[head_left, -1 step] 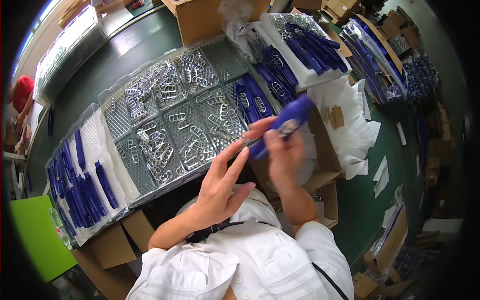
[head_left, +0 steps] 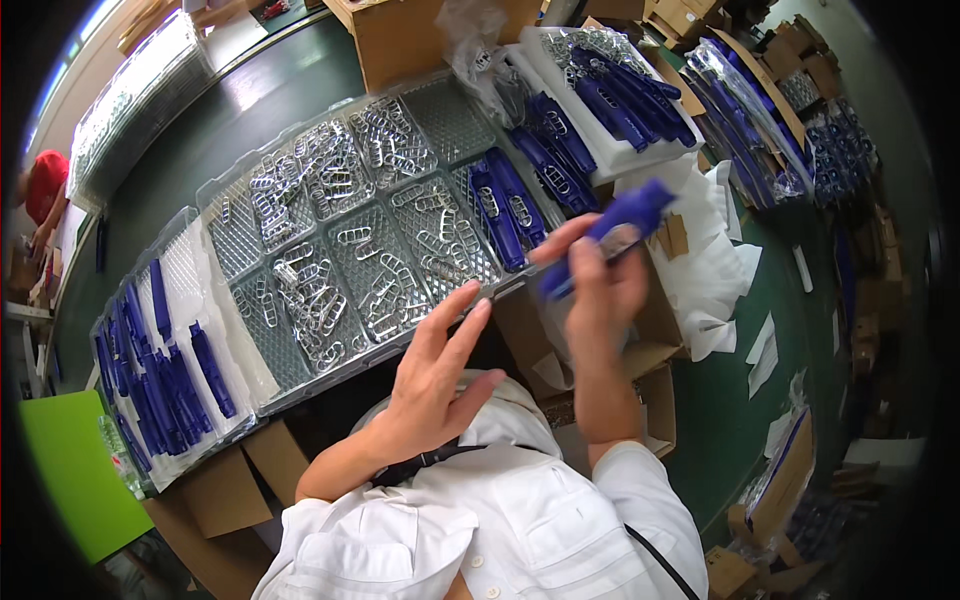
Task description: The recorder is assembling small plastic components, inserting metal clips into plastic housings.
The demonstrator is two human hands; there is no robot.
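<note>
My right hand [head_left: 603,295] is closed around a long blue plastic piece [head_left: 640,208] with a silvery metal part on it, held above the tray's right end and blurred by motion. Apart from it, my left hand [head_left: 430,380] hovers at the tray's front edge, fingers stretched and thumb spread, with nothing visible in its grasp. Beyond the hands lies a clear compartment tray [head_left: 440,118] with many slotted silvery metal links [head_left: 310,290]. Several blue plastic pieces [head_left: 495,215] with metal links on them lie in its right compartments.
At the left, a white-lined tray [head_left: 250,345] holds slim blue strips [head_left: 160,390]. A white foam box [head_left: 655,150] with blue pieces stands at the back right. Cardboard boxes [head_left: 650,340] sit below the tray's right end. Crumpled white sheets [head_left: 715,290] lie at the right.
My right hand has moved to the right with the blue plastic piece, away from my left hand. The left hand has barely moved.
</note>
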